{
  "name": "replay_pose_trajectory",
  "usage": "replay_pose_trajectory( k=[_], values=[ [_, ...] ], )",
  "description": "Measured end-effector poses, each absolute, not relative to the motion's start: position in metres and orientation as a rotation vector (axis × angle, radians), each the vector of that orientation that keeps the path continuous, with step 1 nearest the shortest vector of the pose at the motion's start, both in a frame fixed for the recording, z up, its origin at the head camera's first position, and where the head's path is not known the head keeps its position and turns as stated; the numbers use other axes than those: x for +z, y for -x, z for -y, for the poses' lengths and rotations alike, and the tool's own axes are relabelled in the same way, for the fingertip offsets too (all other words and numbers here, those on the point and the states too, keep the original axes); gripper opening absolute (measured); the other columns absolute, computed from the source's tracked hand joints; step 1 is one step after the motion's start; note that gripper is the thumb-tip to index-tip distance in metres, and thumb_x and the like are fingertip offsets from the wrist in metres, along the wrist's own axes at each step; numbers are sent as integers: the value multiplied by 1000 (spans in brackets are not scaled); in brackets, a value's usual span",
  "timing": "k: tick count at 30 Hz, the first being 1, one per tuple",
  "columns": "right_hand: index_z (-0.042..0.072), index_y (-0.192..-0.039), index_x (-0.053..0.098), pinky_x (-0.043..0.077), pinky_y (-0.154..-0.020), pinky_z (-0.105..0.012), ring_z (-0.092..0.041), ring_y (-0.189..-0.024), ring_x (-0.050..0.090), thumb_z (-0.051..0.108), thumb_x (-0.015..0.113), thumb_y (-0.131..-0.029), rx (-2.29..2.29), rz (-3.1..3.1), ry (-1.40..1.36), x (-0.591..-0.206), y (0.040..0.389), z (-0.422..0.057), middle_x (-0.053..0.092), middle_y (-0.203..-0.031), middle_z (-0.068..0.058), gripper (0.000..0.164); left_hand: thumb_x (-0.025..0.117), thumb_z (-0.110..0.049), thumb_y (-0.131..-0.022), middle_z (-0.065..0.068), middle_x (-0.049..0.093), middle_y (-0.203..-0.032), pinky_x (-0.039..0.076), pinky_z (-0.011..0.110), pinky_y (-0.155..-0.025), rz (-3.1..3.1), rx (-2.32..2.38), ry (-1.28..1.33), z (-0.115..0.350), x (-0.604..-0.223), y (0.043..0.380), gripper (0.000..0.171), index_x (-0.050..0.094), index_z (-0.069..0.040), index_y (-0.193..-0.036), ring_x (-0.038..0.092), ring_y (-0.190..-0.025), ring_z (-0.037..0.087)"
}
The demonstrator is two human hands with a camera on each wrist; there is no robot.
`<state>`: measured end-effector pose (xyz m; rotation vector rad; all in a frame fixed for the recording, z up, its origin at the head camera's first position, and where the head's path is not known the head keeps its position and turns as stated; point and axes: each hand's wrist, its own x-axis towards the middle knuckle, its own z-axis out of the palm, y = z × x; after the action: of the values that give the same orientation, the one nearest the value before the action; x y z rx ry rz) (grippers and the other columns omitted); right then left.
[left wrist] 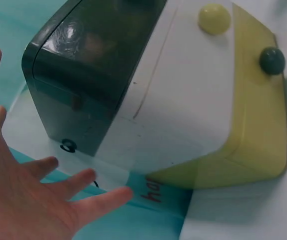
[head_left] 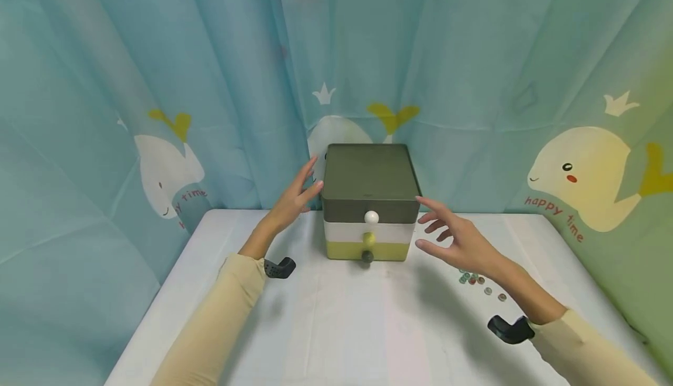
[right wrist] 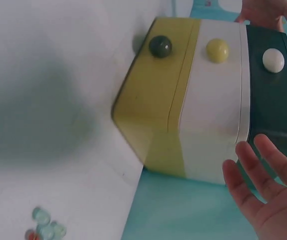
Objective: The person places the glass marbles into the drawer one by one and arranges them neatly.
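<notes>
A small three-tier drawer box [head_left: 370, 173] stands at the back of the table, with a dark green top tier, a white middle and a yellow-green bottom. On its front are a white knob [head_left: 371, 217], a yellow knob [head_left: 369, 238] and a dark green knob [head_left: 367, 256]. My left hand [head_left: 288, 204] is at the box's left side, fingers spread, holding nothing. Opposite it, my right hand [head_left: 465, 244] is by the right front corner with its fingers loosely bent and nothing in them. In the right wrist view its fingertips [right wrist: 243, 150] overlap the box's side.
Several small round glassy pieces [head_left: 472, 280] lie on the white-covered table [head_left: 342, 327], under and beside the right forearm. A blue curtain [head_left: 236, 82] with printed whales hangs right behind the table and along its sides. Each wrist carries a black camera mount [head_left: 511, 330].
</notes>
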<state>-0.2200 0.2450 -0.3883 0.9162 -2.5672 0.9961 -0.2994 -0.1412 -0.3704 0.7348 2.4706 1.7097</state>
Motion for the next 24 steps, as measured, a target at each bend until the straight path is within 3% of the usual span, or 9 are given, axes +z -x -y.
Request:
replay_pose_trajectory(
  k=[3,7,14,19,24],
  values=[
    [24,-159,35,61,-76,-35,-17,-98,71,15,79,-91,1090,2571,-965,-388,221,-238,70,-119,-8,81,45,-44,-107,11,6,-172,42,76,-97,-2348,1744,-664,138,-370,303,69,11,-37,-166,18,-155,38],
    [22,-157,38,61,-73,-33,-14,-93,73,14,78,-93,1215,2571,-1027,-385,223,-226,72,-116,-11,75,48,-43,-105,9,5,-172,44,74,-97,-2264,1744,-609,135,-369,305,68,15,-40,-165,20,-154,37],
    [21,-153,44,61,-75,-35,-19,-89,75,19,76,-95,1400,2603,-1066,-379,226,-201,73,-119,-11,66,50,-44,-103,13,8,-171,48,69,-96,-2192,1782,-561,132,-368,307,68,21,-39,-164,28,-148,49],
    [26,-152,46,60,-76,-36,-30,-92,75,24,76,-96,1483,2636,-1047,-380,227,-187,72,-123,-11,64,52,-42,-103,15,7,-171,47,71,-96,-2148,1790,-546,129,-369,309,67,24,-39,-163,24,-149,51],
    [25,-149,50,60,-79,-35,-24,-94,75,23,77,-95,1531,2622,-1016,-383,230,-176,71,-124,-12,61,52,-40,-102,16,11,-170,45,72,-96,-2134,1806,-547,128,-371,310,66,26,-38,-163,26,-148,51]
  ],
)
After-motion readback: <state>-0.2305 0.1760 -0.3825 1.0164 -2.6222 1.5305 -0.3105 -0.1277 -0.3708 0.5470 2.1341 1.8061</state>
